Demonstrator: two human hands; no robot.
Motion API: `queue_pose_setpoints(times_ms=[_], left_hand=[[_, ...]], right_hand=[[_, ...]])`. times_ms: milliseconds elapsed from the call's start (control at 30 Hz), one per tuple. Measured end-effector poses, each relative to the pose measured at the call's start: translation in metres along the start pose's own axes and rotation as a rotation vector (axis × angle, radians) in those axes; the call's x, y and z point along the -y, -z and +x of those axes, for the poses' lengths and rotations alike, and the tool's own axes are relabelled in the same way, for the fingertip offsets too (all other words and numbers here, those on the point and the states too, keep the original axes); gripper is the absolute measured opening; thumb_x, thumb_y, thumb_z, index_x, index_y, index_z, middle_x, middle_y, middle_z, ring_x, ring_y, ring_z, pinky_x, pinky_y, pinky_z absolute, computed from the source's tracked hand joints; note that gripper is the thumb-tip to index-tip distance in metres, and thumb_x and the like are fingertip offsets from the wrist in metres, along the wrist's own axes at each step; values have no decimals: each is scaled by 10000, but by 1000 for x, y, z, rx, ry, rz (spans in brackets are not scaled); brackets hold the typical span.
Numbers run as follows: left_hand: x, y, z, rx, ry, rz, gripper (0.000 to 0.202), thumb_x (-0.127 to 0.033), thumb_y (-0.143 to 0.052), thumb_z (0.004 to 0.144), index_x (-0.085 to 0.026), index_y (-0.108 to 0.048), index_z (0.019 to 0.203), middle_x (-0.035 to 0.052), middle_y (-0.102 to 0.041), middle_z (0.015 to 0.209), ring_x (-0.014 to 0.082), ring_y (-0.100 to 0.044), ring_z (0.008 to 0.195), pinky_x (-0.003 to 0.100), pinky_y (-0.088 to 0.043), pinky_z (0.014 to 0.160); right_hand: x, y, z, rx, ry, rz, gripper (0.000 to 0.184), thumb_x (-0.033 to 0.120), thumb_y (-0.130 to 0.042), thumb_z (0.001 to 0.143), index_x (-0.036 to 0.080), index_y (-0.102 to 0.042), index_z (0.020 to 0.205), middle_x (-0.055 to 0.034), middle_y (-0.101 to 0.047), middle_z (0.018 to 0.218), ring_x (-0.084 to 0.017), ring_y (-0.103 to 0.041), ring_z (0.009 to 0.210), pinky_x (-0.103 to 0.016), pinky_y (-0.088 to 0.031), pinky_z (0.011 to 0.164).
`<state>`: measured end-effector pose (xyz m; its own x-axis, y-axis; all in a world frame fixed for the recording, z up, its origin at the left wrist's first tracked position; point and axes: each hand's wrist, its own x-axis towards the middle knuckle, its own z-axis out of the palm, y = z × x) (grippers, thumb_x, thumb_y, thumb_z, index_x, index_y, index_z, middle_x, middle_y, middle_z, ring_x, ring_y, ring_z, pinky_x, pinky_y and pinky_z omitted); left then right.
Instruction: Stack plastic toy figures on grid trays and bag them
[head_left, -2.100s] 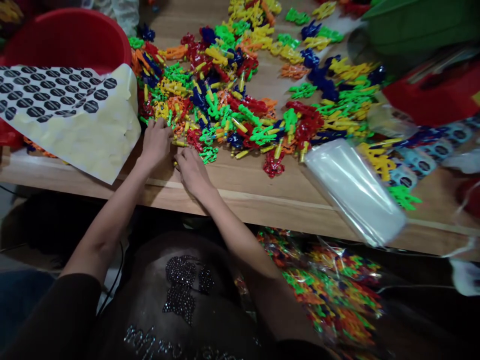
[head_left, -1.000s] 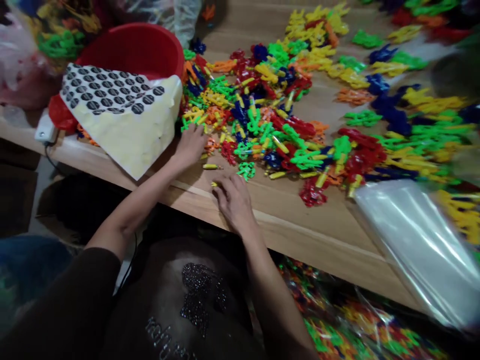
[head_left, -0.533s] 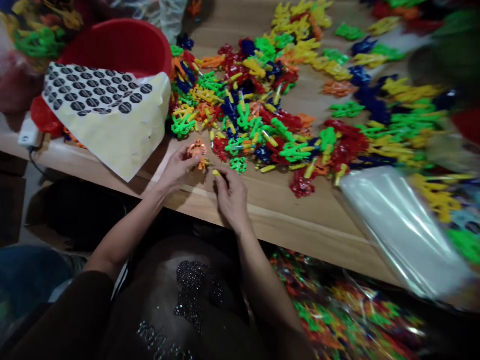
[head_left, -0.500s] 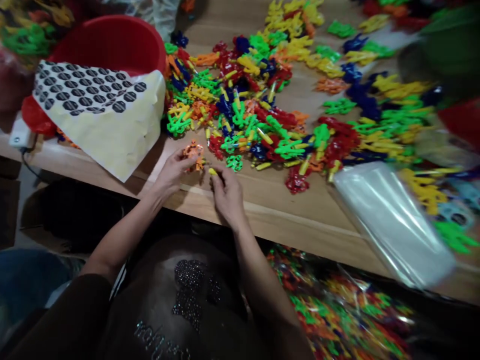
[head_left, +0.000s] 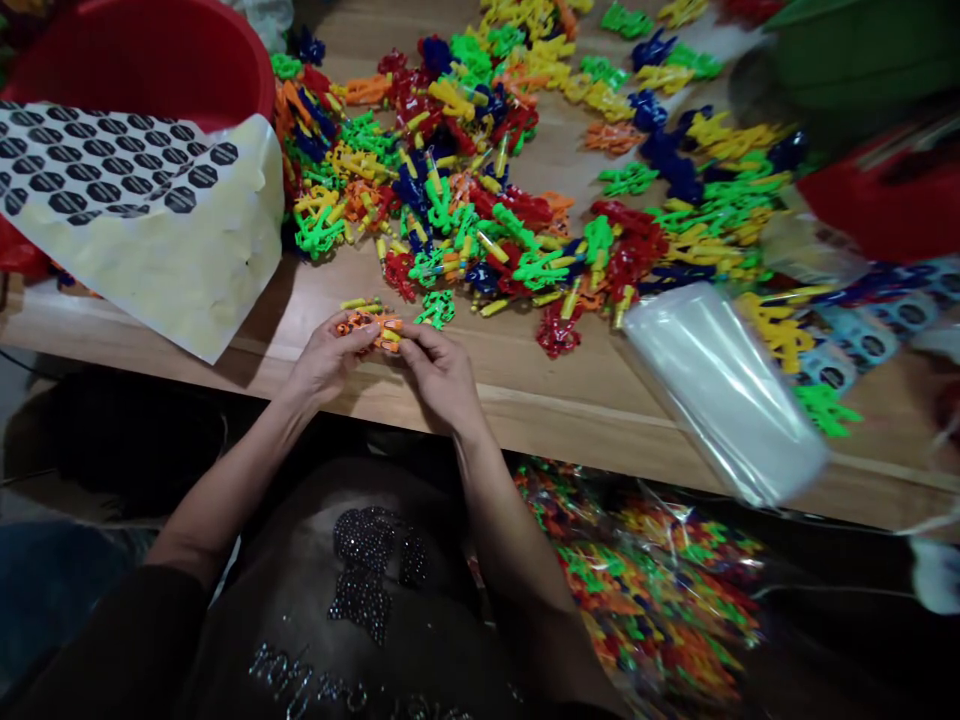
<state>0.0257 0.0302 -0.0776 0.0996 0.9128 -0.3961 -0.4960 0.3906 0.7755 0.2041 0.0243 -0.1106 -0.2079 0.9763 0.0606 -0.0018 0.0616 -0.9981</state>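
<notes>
Left hand [head_left: 328, 360] and right hand [head_left: 442, 376] pinch a knobbly orange plastic toy piece [head_left: 369, 327] above the wooden surface [head_left: 525, 390], near its front edge.

A toy-packing workshop: a wooden workbench [head_left: 570, 400] strewn with plastic toy pieces [head_left: 480, 230], clear bags [head_left: 720, 390] and a sticker sheet [head_left: 135, 220].

Bare table [head_left: 525, 390] lay open just past the left hand [head_left: 326, 360] and right hand [head_left: 442, 375], running right to the plastic bag [head_left: 720, 390]. The sticker sheet [head_left: 150, 230] blocked the left; heaped toy pieces [head_left: 450, 200] blocked the way forward.
</notes>
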Motion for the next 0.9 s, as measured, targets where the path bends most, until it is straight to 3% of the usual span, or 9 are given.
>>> queue_pose_setpoints(times_ms=[133,267,367,467,600,633,700,800,900], left_hand=[[-3,3,-2,35,34,69,442,-342,-1035,544,-207,-759,862,20,-771,874,153,-688,740,275,-558,697],[5,-2,-7,-119,-194,334,353,-312,-1001,609,-212,-718,793,1,-726,820,164,-657,763,284,-521,726],[11,-4,-9,-133,-279,428,316,-321,-967,684,-222,-697,817,4,-725,867,173,-662,830,295,-534,794],[5,5,-3,-102,-295,419,386,-359,-953,716,-238,-701,982,12,-714,954,163,-673,853,281,-568,783],[-9,35,13,-251,-403,581,384,-338,-819,843,-240,-654,1176,41,-680,1089,155,-685,884,271,-594,751],[-11,42,19,-275,-409,627,371,-305,-788,853,-228,-646,1186,47,-680,1092,155,-687,893,283,-598,783],[-10,51,30,-273,-397,695,381,-251,-768,833,-207,-639,1189,54,-692,1073,166,-698,929,320,-599,876],[-3,54,44,-188,-383,722,430,-274,-792,813,-232,-637,1212,70,-722,1091,213,-722,1028,389,-587,965],[1,56,50,-110,-382,707,456,-360,-819,828,-310,-626,1238,66,-745,1102,259,-736,1055,467,-585,967]], right_hand=[[1,5,-1,68,-47,106,211,406,-738,939,282,-749,1110,-29,-781,1067,-211,-734,1004,-460,-621,981],[-5,0,-6,-19,-101,87,333,447,-814,861,254,-641,1069,-7,-757,945,-181,-712,846,-357,-615,783],[-3,5,-9,-67,-55,-52,255,442,-751,907,250,-634,1026,-3,-737,919,-173,-687,798,-324,-576,698],[10,35,-6,-208,99,-250,160,407,-691,967,255,-673,1012,-8,-721,926,-189,-687,839,-369,-592,777],[29,78,13,-540,329,-641,173,404,-653,1027,261,-702,1110,-76,-706,1184,-290,-670,1151,-567,-547,1021],[31,80,20,-529,367,-718,181,401,-636,1044,260,-708,1131,-93,-692,1256,-311,-639,1231,-605,-513,1071],[31,65,34,-358,410,-791,183,345,-579,1081,256,-721,1155,-106,-691,1308,-310,-613,1286,-599,-487,1119],[20,16,55,59,377,-799,287,146,-491,1082,245,-717,1230,-91,-706,1346,-266,-612,1283,-494,-500,1127],[8,-26,67,240,265,-916,331,97,-526,1059,219,-687,1321,-114,-683,1386,-294,-582,1282,-468,-493,1104]])
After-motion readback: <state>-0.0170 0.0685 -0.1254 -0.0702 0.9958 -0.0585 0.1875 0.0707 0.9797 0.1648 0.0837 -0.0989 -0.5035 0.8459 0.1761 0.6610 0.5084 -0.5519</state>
